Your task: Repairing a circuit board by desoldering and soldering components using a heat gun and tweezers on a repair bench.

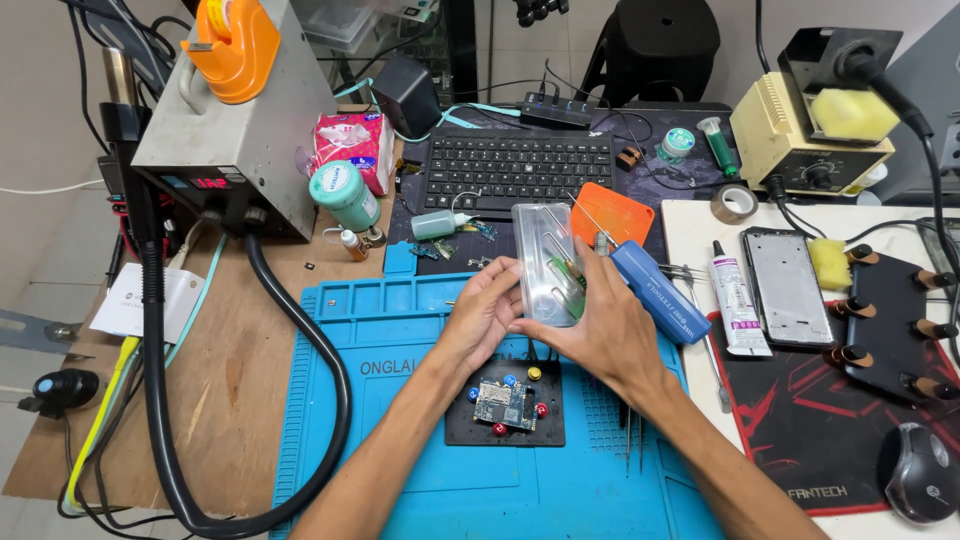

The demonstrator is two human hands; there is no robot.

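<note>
Both hands meet above the blue mat [400, 470] on the surface: the left hand [483, 318] and right hand [600, 325] close their fingers [497, 287] around a clear plastic case [546, 262]. The case is rectangular and transparent, held tilted, with slender tools visible inside. Below it, a small circuit board [505, 402] sits clamped in a black holder [460, 425].

Wooden bench [240, 370]: blue silicone mat [400, 480], black keyboard [515, 170], grey station box [225, 120], red-black mousepad [810, 430].

One keyboard [517, 167], one mouse [917, 470], two sponges [853, 112]
</note>
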